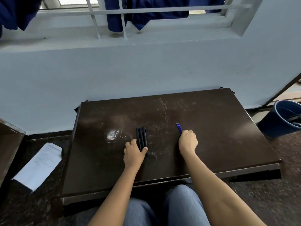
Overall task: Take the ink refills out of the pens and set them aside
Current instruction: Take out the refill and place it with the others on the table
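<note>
A bundle of dark pens (pixel 141 136) lies side by side near the middle of the dark brown table (pixel 211 136). My left hand (pixel 134 154) grips their near ends, thumb on the right side of the bundle and fingers on the left. To the right, my right hand (pixel 187 141) is curled into a fist around blue ink refills (pixel 179 127), whose tips stick out beyond the knuckles and point away from me. How many refills it holds is hard to tell.
A whitish worn patch (pixel 112 135) marks the table left of the pens. A blue bucket (pixel 281 118) stands on the floor at the right. A white box with printed paper (pixel 39 163) lies on the floor at the left. The wall runs behind the table.
</note>
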